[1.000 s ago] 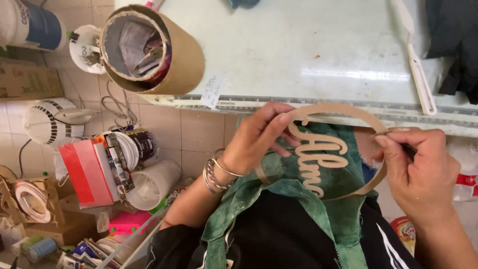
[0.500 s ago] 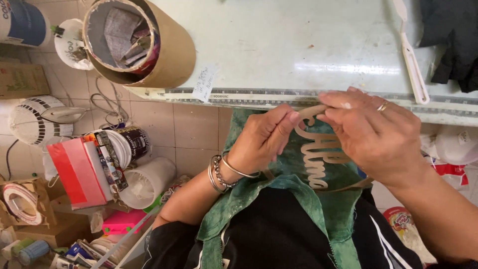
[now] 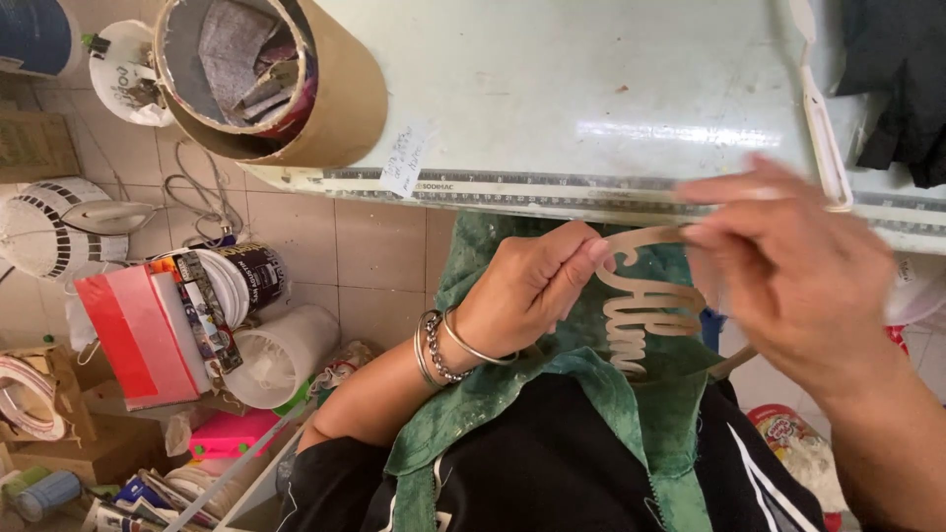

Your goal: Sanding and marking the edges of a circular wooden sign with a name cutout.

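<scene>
I note a cardboard tube [image 3: 296,89] lying on the table [image 3: 591,89] at upper left. My left hand [image 3: 527,291] pinches the top end of a wooden cutout [image 3: 645,310] above green cloth [image 3: 552,394]. My right hand [image 3: 788,271] is blurred over the cutout; I cannot tell its grip.

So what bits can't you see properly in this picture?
Head view only:
- Right hand: smeared by motion blur, so its grip cannot be told.
- Wooden hoop: the right hand covers its right side; only the cut-out letters and part of the rim show.
- Tube: top cut off by the picture edge; the scraps inside are jumbled.
- Left hand: its fingertips curl out of sight behind the hoop.
</scene>
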